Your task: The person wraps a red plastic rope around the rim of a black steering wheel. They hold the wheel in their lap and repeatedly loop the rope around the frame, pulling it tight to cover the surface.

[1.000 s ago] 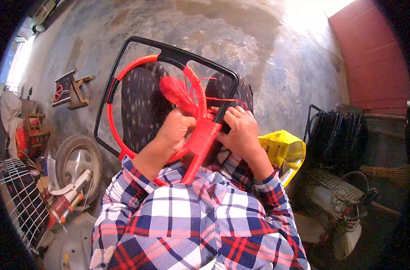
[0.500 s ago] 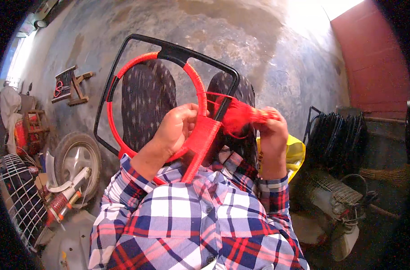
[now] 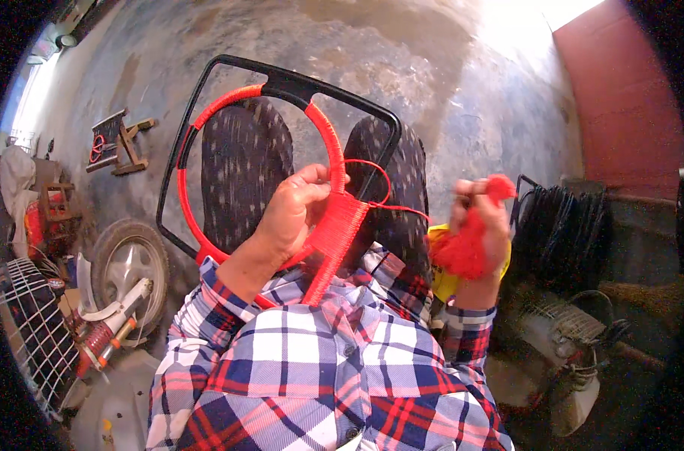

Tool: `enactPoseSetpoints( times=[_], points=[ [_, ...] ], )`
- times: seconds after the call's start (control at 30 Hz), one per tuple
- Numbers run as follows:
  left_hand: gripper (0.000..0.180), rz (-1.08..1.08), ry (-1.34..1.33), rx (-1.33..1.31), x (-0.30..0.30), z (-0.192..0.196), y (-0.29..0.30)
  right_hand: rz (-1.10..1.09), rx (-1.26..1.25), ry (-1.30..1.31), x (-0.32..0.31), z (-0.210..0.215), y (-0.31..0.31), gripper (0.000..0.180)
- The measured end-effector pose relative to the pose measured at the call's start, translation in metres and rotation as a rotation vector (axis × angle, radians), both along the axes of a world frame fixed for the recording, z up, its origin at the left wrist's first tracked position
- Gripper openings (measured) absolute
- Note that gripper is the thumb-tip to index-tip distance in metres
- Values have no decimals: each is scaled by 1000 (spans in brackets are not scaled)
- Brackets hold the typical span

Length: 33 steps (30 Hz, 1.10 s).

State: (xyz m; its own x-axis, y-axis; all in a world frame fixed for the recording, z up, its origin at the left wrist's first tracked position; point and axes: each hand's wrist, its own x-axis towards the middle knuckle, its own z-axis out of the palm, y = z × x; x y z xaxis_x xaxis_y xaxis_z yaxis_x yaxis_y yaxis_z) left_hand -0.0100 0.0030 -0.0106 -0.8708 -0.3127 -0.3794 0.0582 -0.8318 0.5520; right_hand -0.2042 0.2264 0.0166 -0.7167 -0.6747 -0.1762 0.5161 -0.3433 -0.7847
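Note:
A black frame (image 3: 255,68) with a round ring wrapped in red cord (image 3: 334,139) rests across my thighs. Red cord is also wound closely over a wide flat section (image 3: 340,229) at the ring's lower right. My left hand (image 3: 291,214) grips the ring just left of that section, fingers curled round it. Off to the right, my right hand (image 3: 481,225) is closed round a bundle of red cord (image 3: 466,248), a little blurred. A loose strand loops from the ring past the frame's right bar and runs toward the bundle.
A yellow bag (image 3: 443,284) lies by my right wrist. Black frames (image 3: 564,233) are stacked at right, near a broom (image 3: 643,297). At left stand a wheel (image 3: 131,263), a wire basket (image 3: 37,331) and a small wooden stool (image 3: 124,143) on the concrete floor (image 3: 402,60).
My right hand has moved right and away from the ring with the cord bundle. The strand between them now shows as an open loop. My left hand and the frame stay nearly still.

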Motion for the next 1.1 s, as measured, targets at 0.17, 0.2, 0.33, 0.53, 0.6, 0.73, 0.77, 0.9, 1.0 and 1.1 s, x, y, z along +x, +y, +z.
enactPoseSetpoints(
  times=[0.17,0.2,0.33,0.53,0.6,0.73,0.77,0.9,1.0,1.1],
  points=[
    [18,1,-45,8,1,6,1,424,423,586,48,-20,-51,16],
    [18,10,-49,-5,2,3,1,441,425,491,51,-14,-54,15],
    [17,36,-86,-26,3,6,1,431,371,191,37,-6,-47,13],
    [15,5,-47,-61,4,3,0,171,286,50,34,-15,-31,15],
    [15,23,-49,1,2,13,2,172,277,49,35,-15,-32,15],
    [12,61,-89,1,-2,10,6,180,249,68,37,-16,-32,14],
    [11,54,-88,-6,-2,10,5,171,244,68,36,-16,-31,14],
    [15,26,-90,-23,1,6,2,130,241,66,34,-17,-25,14],
    [19,6,-76,-10,3,2,0,80,227,59,34,-17,-24,14],
    [18,16,-60,24,1,9,2,44,207,88,37,-14,-26,14]
  ],
)
